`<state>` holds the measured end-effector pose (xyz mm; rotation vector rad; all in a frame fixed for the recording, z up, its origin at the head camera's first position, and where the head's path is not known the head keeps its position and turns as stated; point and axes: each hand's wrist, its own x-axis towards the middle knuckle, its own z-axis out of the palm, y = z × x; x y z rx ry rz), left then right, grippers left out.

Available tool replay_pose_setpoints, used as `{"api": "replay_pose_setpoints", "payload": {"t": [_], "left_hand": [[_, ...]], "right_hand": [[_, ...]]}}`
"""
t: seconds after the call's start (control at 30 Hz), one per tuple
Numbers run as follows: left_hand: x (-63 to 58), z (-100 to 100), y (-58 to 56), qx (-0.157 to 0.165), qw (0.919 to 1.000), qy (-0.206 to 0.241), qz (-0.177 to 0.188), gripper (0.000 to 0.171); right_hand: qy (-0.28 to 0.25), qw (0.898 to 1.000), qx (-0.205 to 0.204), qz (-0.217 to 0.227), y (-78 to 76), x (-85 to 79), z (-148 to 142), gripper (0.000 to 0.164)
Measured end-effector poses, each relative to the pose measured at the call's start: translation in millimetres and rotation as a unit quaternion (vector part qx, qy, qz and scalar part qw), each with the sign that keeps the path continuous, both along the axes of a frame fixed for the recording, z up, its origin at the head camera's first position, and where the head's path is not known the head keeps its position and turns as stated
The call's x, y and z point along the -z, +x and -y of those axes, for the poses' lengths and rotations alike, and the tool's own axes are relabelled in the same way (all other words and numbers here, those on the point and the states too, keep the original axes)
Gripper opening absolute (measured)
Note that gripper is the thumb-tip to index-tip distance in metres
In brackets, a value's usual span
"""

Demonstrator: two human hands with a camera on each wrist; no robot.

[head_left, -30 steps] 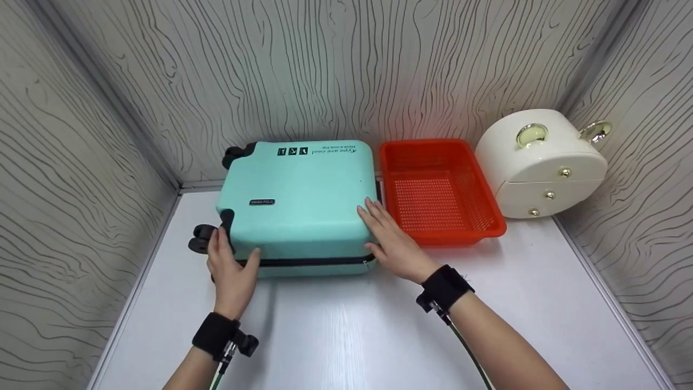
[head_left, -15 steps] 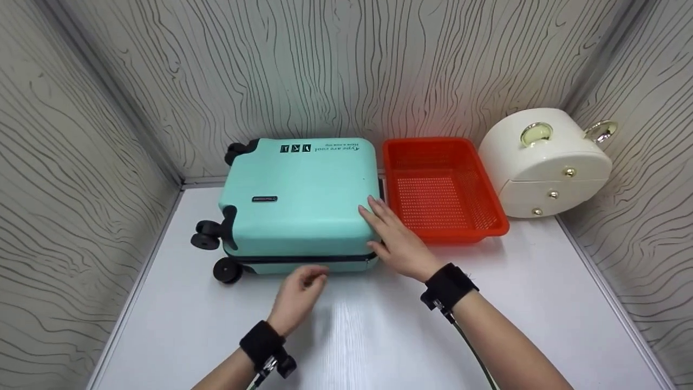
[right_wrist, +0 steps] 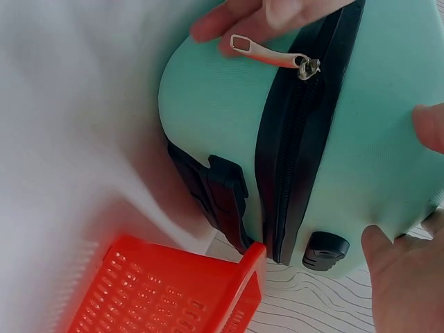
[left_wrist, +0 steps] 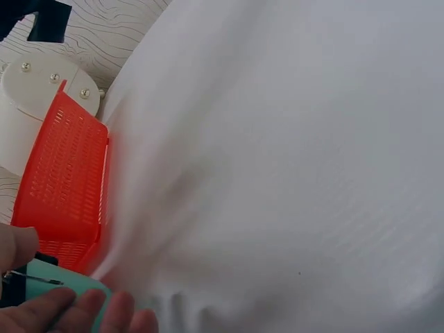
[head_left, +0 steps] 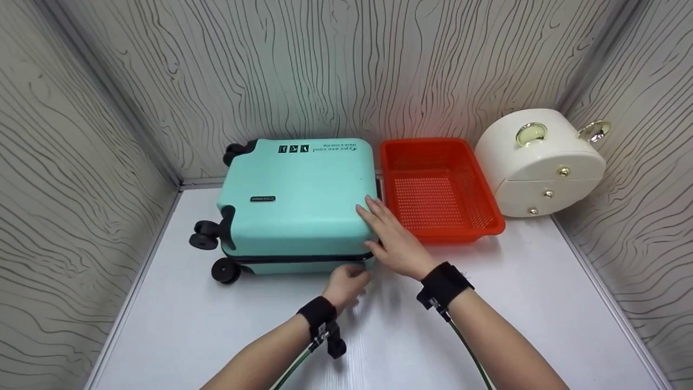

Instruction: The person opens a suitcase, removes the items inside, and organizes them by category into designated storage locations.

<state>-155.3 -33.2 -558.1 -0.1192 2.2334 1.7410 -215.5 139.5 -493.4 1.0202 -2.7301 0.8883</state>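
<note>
A mint-green suitcase (head_left: 303, 184) lies flat on the table, its black wheels (head_left: 204, 234) pointing left. My right hand (head_left: 398, 241) rests on its near right corner with fingers extended. At the suitcase's front side, close to that corner, is my left hand (head_left: 345, 284), its fingers loosely bent. The right wrist view shows a metal zipper pull (right_wrist: 267, 54) on the black zipper (right_wrist: 295, 152), right beside the left fingers (right_wrist: 239, 21). In the left wrist view the left thumb (left_wrist: 15, 246) stands apart from the fingers, with the pull between them.
A red plastic basket (head_left: 391, 162) stands directly right of the suitcase. Beyond it sits a round white box (head_left: 520, 168) with gold knobs and handles. Wood-patterned walls (head_left: 325, 70) close off the back and both sides of the white table (head_left: 178, 325).
My left hand has left the suitcase's wheel end and moved right along its front side to the near right corner. The right hand and suitcase stay where they were.
</note>
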Motion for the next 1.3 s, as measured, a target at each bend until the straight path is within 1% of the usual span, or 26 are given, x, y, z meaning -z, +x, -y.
{"api": "replay_pose_setpoints", "payload": {"t": [0.07, 0.17, 0.23, 0.3, 0.4, 0.47, 0.6, 0.7, 0.8, 0.9, 1.0, 1.13, 1.3], "left_hand": [[1.0, -1.9, -1.8, -0.010, 0.9999, 0.009, -0.008, 0.040], [2.0, -2.2, -3.8, -0.019, 0.9991, 0.010, -0.036, 0.028], [3.1, -1.6, -4.6, -0.022, 0.9985, 0.007, -0.049, 0.023], [4.4, -0.6, -4.9, -0.022, 0.9979, 0.004, -0.060, 0.020], [5.5, 0.7, -4.4, -0.017, 0.9974, 0.007, -0.070, 0.019], [5.9, 1.6, -3.9, -0.013, 0.9972, 0.005, -0.073, 0.020], [5.9, 4.4, -3.1, -0.007, 0.9966, -0.013, -0.082, 0.023], [4.6, 7.9, -3.3, 0.005, 0.9941, -0.045, -0.098, 0.023], [1.7, 11.5, -5.0, 0.025, 0.9880, -0.084, -0.127, 0.025], [-0.5, 14.5, -7.0, 0.045, 0.9789, -0.120, -0.159, 0.025], [-1.4, 17.3, -7.9, 0.055, 0.9691, -0.155, -0.184, 0.024], [-2.1, 19.6, -7.9, 0.058, 0.9597, -0.186, -0.202, 0.021], [-4.1, 21.3, -7.3, 0.062, 0.9513, -0.211, -0.216, 0.022]], "right_hand": [[0.001, 1.000, -0.001, -0.001, -0.1, -0.4, 0.6, 0.076], [-0.001, 1.000, -0.002, -0.002, -0.2, -0.2, 1.0, 0.078], [0.007, 1.000, 0.001, -0.008, -0.5, 0.7, 1.6, 0.082], [0.020, 1.000, 0.004, -0.024, -1.0, 2.7, 2.6, 0.089], [0.042, 0.997, 0.007, -0.061, -2.4, 5.9, 5.3, 0.101], [0.052, 0.995, 0.008, -0.085, -3.9, 7.8, 7.5, 0.105], [0.062, 0.991, 0.006, -0.119, -8.4, 10.8, 11.0, 0.105], [0.062, 0.988, 0.003, -0.143, -11.2, 12.5, 11.5, 0.101], [0.058, 0.985, 0.000, -0.165, -12.6, 13.9, 10.8, 0.097], [0.054, 0.982, 0.000, -0.178, -13.1, 15.0, 10.5, 0.095], [0.056, 0.981, 0.000, -0.188, -13.0, 15.8, 10.7, 0.093], [0.054, 0.978, 0.001, -0.200, -12.6, 17.2, 10.7, 0.092], [0.046, 0.977, 0.003, -0.209, -12.6, 19.5, 9.9, 0.091]]}}
